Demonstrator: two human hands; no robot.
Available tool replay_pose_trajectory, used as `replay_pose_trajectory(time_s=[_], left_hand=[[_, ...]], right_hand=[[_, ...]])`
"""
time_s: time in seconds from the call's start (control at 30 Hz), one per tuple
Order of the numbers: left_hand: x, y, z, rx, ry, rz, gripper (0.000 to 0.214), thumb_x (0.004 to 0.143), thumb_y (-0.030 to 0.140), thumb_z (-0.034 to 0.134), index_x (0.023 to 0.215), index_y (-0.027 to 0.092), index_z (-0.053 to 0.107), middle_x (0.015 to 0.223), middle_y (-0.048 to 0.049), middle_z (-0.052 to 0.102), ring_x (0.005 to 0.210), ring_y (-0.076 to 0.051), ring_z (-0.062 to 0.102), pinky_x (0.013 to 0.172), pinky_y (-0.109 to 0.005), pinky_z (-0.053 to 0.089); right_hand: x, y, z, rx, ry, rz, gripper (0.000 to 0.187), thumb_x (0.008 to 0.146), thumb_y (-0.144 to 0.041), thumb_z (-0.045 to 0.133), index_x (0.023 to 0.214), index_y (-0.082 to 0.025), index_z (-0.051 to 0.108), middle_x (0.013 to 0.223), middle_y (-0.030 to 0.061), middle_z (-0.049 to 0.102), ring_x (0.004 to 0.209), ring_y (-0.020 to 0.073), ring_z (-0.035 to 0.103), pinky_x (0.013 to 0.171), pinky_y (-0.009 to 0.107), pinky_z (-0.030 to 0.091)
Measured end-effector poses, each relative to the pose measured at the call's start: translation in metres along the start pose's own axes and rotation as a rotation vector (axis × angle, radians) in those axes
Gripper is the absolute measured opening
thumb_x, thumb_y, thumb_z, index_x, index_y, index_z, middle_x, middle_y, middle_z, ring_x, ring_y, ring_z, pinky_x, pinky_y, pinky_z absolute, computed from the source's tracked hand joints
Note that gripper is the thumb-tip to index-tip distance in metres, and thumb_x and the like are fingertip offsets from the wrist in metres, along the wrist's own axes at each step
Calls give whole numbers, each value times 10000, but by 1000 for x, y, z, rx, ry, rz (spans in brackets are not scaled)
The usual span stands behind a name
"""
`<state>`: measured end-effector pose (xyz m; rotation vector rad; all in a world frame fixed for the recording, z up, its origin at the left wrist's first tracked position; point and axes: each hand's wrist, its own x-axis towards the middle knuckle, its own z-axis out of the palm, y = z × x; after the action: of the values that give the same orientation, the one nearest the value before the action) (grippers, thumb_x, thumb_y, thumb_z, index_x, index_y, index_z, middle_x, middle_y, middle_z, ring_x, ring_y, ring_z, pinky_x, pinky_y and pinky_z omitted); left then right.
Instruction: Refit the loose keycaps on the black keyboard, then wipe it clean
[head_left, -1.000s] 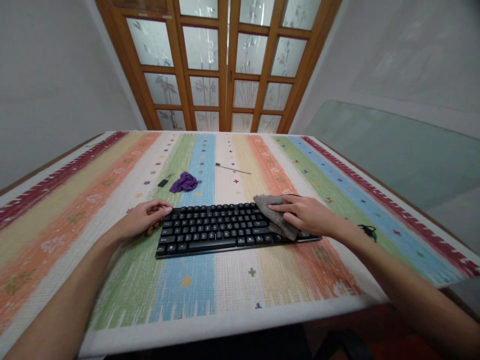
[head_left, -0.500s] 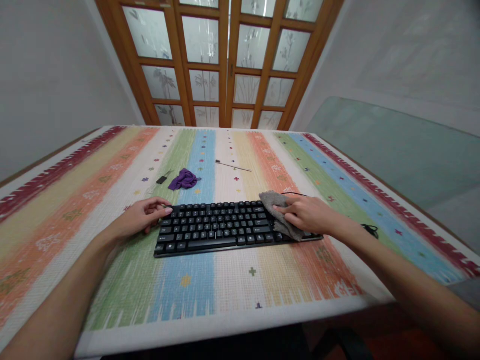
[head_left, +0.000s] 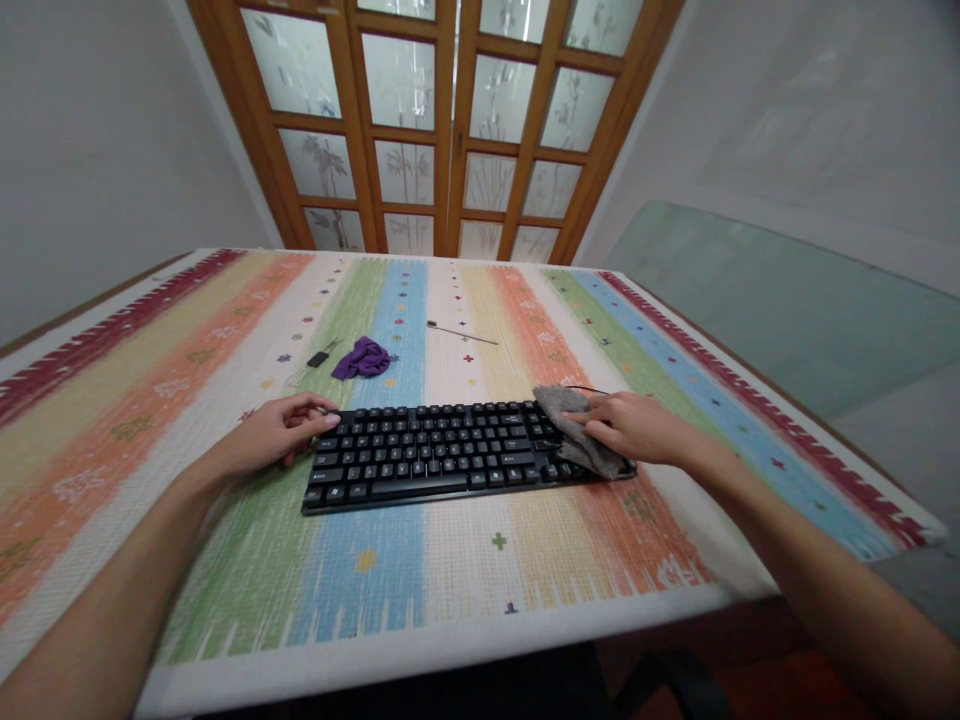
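Note:
A black keyboard (head_left: 435, 455) lies across the middle of the striped tablecloth (head_left: 225, 560). My right hand (head_left: 634, 425) presses a grey cloth (head_left: 574, 435) onto the keyboard's right end, fingers closed over it. Resting at the keyboard's left edge, my left hand (head_left: 281, 432) has its fingers curled against the corner of the case. It holds nothing else that I can see.
Behind the keyboard lie a crumpled purple cloth (head_left: 362, 357), a small black object (head_left: 317, 359) and a thin stick (head_left: 461, 333). A black cable (head_left: 589, 389) runs off behind my right hand. Wooden glass-paned doors (head_left: 442, 120) stand beyond the table's far edge.
My right hand has slid the grey cloth to the right along the keyboard, toward its right end. The left hand stays at the left edge.

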<state>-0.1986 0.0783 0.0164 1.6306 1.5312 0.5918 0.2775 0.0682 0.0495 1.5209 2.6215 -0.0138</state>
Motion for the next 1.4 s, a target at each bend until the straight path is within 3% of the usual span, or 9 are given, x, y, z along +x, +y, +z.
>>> replay_pose_trajectory(time_s=[0.23, 0.37, 0.5, 0.8, 0.97, 1.1, 1.27, 1.4], left_hand=[[2, -2, 1, -15, -14, 17, 509, 715, 649, 668, 962, 204, 653, 526, 46, 521, 398, -113, 461, 349, -213, 370], [2, -4, 1, -15, -15, 21, 527, 726, 657, 661, 974, 192, 649, 538, 37, 524, 419, -118, 474, 357, -211, 379], [3, -8, 0, -1, -16, 24, 520, 739, 654, 652, 984, 195, 654, 527, 37, 522, 413, -122, 477, 360, -213, 377], [1, -2, 1, -2, 0, 5, 476, 724, 619, 660, 963, 208, 650, 523, 47, 518, 400, -118, 465, 352, -218, 373], [1, -4, 1, 2, 0, 1, 479, 723, 625, 657, 965, 211, 642, 538, 42, 539, 402, -117, 469, 359, -220, 381], [1, -4, 1, -1, -11, 2, 502, 715, 640, 657, 962, 203, 640, 510, 48, 519, 397, -119, 468, 361, -220, 370], [1, 0, 1, 0, 1, -6, 507, 702, 641, 662, 949, 199, 640, 507, 54, 510, 394, -113, 459, 359, -215, 367], [0, -2, 0, 10, -10, -1, 498, 725, 632, 652, 968, 198, 635, 528, 52, 526, 407, -117, 477, 362, -216, 377]], right_hand=[[4, -9, -25, 63, 79, -124, 444, 914, -205, 379, 1173, -213, 739, 1067, 92, 725, 886, 207, 661, 801, 326, 481], [11, -25, -18, 24, 88, -280, 455, 915, -192, 389, 1244, -237, 700, 1118, 101, 695, 935, 216, 634, 805, 337, 479], [16, -26, -7, 3, -2, -380, 445, 920, -202, 406, 1253, -277, 692, 917, 77, 690, 760, 185, 592, 695, 300, 453], [-1, -3, -5, -29, -66, -116, 398, 940, -284, 406, 1090, -272, 774, 799, 60, 701, 660, 148, 591, 559, 247, 339], [-3, -5, -6, 4, -95, 7, 437, 968, -355, 382, 954, -235, 802, 826, 83, 732, 646, 165, 619, 562, 269, 359], [1, -3, -19, 26, -88, -27, 427, 954, -276, 378, 989, -215, 799, 907, 91, 747, 743, 186, 648, 642, 285, 406], [8, -5, -40, 6, 96, -64, 445, 933, -224, 366, 1158, -198, 749, 903, 97, 707, 797, 197, 630, 712, 296, 420], [20, -21, -31, 71, 67, -193, 453, 936, -229, 364, 1230, -215, 709, 947, 86, 697, 804, 184, 626, 726, 289, 426]])
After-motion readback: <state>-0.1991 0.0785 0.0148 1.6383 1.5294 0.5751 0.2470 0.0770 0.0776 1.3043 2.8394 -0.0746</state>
